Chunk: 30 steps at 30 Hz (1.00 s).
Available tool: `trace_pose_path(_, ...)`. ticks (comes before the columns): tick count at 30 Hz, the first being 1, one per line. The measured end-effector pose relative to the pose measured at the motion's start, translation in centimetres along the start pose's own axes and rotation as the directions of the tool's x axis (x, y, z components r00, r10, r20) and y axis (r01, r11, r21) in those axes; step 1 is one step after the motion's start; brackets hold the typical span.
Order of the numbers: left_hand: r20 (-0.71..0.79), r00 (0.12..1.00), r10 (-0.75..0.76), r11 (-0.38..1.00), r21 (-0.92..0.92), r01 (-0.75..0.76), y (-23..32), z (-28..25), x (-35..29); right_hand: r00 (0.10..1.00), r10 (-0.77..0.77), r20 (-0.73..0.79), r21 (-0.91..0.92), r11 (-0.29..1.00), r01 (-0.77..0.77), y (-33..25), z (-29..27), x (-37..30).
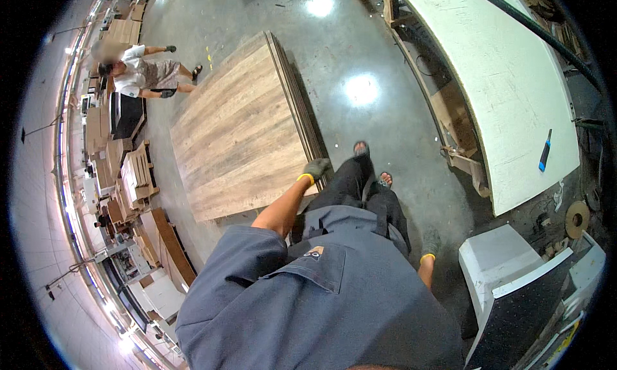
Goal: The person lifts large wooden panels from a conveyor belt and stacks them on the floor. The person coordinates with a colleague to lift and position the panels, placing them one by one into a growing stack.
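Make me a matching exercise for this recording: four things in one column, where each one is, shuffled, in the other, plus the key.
Things
1. Left hand
2. Right hand
3. Blue-and-black tool
4. Co-worker

Places
A. Lying on the white tabletop
B. At the upper left of the picture, past the boards
C. At the near end of the wood-grain board stack
D. Low at the person's right side, away from the boards

Pairs: 1-C, 2-D, 3-A, 4-B

Two yellow-cuffed hands [316, 169] [431, 244] (two gloves [314, 167]), one board stack [238, 132], one blue-handled tool [545, 154]
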State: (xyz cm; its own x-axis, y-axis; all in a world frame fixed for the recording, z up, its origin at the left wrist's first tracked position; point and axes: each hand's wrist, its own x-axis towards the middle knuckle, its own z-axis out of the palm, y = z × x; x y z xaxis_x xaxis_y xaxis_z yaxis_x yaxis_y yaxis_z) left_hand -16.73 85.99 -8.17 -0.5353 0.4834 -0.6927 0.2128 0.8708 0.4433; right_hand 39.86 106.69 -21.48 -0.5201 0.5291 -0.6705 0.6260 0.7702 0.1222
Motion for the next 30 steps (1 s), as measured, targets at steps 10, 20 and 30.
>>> trace_pose_path(10,0.173,0.94,-0.293,0.931,-0.174,0.322,-15.4,3.3,-1.4,0.748,-0.139,-0.649,0.309,0.85,0.427,-2.7,-41.3,15.9)
trace_pose_path(20,0.182,0.979,-0.095,0.598,-0.776,0.203,9.8,-10.7,29.4,0.341,0.52,-0.783,0.561,0.828,0.026,5.7,-69.0,44.4)
trace_pose_path(30,-0.7,0.599,0.39,0.869,0.065,-0.49,52.3,-32.1,43.6,0.341,0.683,-0.646,0.63,0.73,-0.267,3.5,-72.5,48.4)
